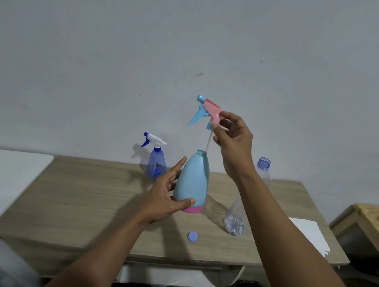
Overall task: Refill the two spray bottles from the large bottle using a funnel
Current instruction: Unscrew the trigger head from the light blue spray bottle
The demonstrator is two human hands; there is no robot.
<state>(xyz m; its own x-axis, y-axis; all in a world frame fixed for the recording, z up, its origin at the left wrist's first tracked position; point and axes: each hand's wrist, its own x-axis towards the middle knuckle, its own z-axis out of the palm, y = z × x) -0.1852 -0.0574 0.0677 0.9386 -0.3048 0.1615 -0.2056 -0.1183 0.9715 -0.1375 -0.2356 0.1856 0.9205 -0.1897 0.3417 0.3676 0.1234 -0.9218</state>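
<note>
Sprayer pinched in my right hand, held at twelve o'clock; left hand clasps bottle steady for refilling

The left half of the pale wooden table lies open, its near strip at lower centre holding only a small round blue cap. At centre the light-blue opaque spray bottle with a pink base blocks the way, the dip tube of the pink-and-blue trigger head hanging at its mouth. A translucent blue spray bottle stands close behind to its left, and a tall clear plastic bottle just right.
</note>
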